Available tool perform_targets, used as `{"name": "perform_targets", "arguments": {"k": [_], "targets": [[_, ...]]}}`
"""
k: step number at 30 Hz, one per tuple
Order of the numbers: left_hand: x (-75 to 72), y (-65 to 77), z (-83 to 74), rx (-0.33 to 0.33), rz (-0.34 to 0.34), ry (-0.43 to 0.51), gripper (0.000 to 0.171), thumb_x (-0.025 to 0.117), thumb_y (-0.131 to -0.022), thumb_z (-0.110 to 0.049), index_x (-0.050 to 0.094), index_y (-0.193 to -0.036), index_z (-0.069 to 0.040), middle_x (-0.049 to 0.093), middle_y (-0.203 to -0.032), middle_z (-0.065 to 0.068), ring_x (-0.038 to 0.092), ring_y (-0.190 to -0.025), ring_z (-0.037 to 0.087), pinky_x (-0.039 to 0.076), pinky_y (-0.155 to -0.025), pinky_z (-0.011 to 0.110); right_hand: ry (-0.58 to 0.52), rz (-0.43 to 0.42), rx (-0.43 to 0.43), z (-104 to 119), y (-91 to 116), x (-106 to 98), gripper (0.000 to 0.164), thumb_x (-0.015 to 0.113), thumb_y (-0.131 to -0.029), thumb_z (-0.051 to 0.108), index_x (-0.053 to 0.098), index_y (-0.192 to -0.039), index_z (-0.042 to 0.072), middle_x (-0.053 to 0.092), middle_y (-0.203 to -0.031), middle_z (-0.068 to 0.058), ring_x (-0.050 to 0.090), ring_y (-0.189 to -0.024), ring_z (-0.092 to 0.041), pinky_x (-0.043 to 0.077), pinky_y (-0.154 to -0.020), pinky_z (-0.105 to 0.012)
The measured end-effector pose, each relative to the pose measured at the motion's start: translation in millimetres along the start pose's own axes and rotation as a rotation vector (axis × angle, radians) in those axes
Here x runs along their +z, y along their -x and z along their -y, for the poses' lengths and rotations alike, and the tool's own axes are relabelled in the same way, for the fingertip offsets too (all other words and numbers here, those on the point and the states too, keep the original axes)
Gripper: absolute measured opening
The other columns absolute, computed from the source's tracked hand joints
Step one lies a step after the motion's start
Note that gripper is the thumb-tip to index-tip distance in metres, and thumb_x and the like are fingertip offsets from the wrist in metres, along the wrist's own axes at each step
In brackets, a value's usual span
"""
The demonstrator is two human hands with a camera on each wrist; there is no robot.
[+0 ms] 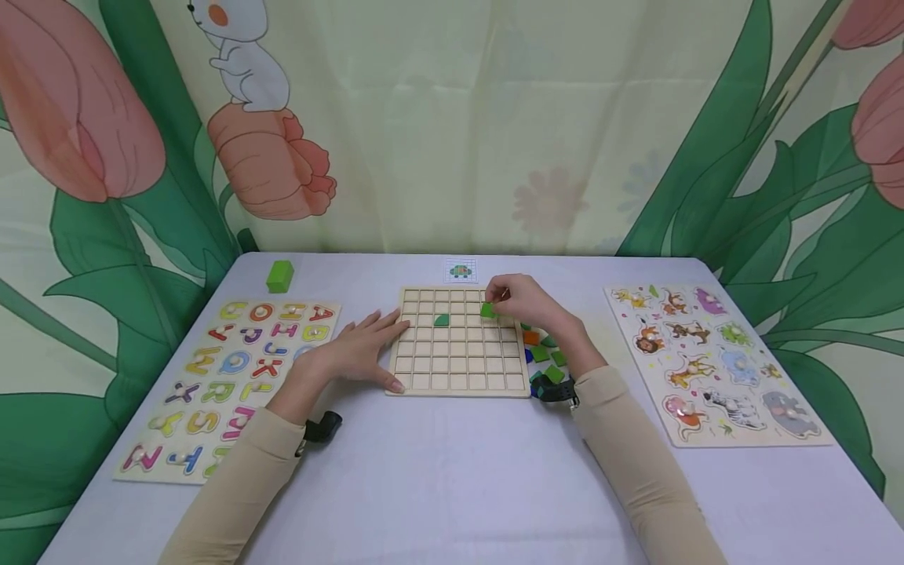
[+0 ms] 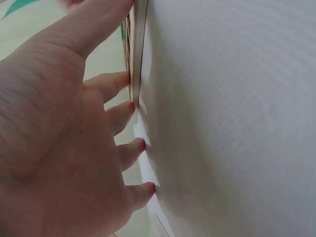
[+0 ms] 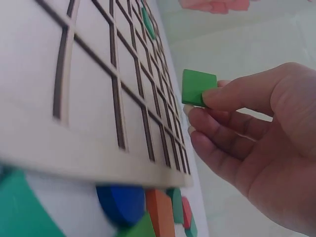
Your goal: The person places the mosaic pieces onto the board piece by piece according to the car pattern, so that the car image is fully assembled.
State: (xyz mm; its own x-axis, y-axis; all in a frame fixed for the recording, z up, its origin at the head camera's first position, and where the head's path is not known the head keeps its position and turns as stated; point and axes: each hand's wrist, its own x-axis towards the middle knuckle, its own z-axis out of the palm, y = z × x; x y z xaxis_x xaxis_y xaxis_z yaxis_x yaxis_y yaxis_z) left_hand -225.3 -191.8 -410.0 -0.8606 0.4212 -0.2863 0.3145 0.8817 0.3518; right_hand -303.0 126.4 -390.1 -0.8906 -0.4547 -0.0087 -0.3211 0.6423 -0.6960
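Observation:
A wooden grid board (image 1: 459,357) lies mid-table, with one dark green quarter-round piece (image 1: 441,320) in a cell of an upper row. Over the board's upper right part, my right hand (image 1: 523,300) pinches a light green square tile (image 3: 197,88) between thumb and fingers; the right wrist view shows it held off the grid. My left hand (image 1: 360,351) is spread at the board's left side, its thumb at the lower left corner and fingertips along the edge. In the left wrist view, fingertips (image 2: 140,145) rest at the board's edge and on the cloth.
Loose coloured pieces (image 1: 540,355) lie along the board's right edge, partly under the right wrist. A small pattern card (image 1: 461,271) sits behind the board. A letter puzzle (image 1: 201,424) is at left, an animal puzzle (image 1: 713,369) at right, and a green block (image 1: 279,276) at back left.

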Motion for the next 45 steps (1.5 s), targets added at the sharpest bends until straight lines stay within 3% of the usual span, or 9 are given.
{"name": "perform_targets", "arguments": {"k": [5,11,19,34,42,45], "targets": [[1.2,1.8,-0.4,0.002,-0.003,0.012,0.118,0.08,-0.065,-0.068,0.024,-0.159,-0.027,0.007,-0.17,0.002,0.003,-0.156,0.038,0.007,-0.12,0.07,-0.013,0.004,-0.042,7,-6,13,0.012,0.061,-0.089,0.0,0.067,-0.094,0.008,0.065,-0.093,-0.008,0.055,-0.085,-0.023,0.046,-0.074,-0.032],[4.7,2.8,0.1,0.006,0.003,0.02,0.118,0.081,-0.065,-0.068,0.024,-0.159,-0.026,0.006,-0.17,0.001,0.002,-0.156,0.037,0.007,-0.12,0.069,0.019,-0.001,-0.045,15,-9,28,0.019,0.054,-0.088,-0.004,0.068,-0.096,0.007,0.066,-0.095,-0.008,0.055,-0.085,-0.021,0.045,-0.073,-0.031],[4.5,3.8,-1.5,-0.001,-0.008,0.012,0.117,0.081,-0.065,-0.067,0.024,-0.159,-0.026,0.007,-0.17,0.001,0.003,-0.156,0.037,0.007,-0.12,0.069,0.016,-0.013,-0.05,23,-15,40,0.02,0.054,-0.087,-0.005,0.069,-0.097,0.004,0.066,-0.093,-0.007,0.053,-0.084,-0.021,0.046,-0.073,-0.03],[-0.2,5.1,-2.2,0.013,-0.017,0.006,0.116,0.081,-0.067,-0.066,0.025,-0.159,-0.024,0.008,-0.17,0.003,0.004,-0.156,0.039,0.009,-0.119,0.071,0.146,0.027,-0.052,33,-16,43,0.018,0.057,-0.091,0.0,0.073,-0.096,0.006,0.071,-0.096,-0.008,0.058,-0.085,-0.021,0.051,-0.077,-0.032],[-0.6,2.2,-3.0,0.011,-0.014,0.003,0.116,0.081,-0.066,-0.066,0.024,-0.159,-0.025,0.008,-0.17,0.002,0.004,-0.156,0.038,0.009,-0.119,0.07,0.176,0.046,-0.036,33,-15,43,0.022,0.063,-0.09,0.001,0.078,-0.106,0.004,0.074,-0.111,-0.01,0.067,-0.105,-0.023,0.057,-0.089,-0.038],[0.5,1.5,-2.8,0.007,-0.01,0.003,0.116,0.081,-0.067,-0.066,0.024,-0.159,-0.025,0.008,-0.17,0.002,0.003,-0.156,0.038,0.008,-0.12,0.069,0.153,0.068,-0.007,31,-14,42,0.02,0.064,-0.091,0.004,0.077,-0.107,0.006,0.074,-0.111,-0.009,0.066,-0.103,-0.022,0.057,-0.088,-0.036]]}}
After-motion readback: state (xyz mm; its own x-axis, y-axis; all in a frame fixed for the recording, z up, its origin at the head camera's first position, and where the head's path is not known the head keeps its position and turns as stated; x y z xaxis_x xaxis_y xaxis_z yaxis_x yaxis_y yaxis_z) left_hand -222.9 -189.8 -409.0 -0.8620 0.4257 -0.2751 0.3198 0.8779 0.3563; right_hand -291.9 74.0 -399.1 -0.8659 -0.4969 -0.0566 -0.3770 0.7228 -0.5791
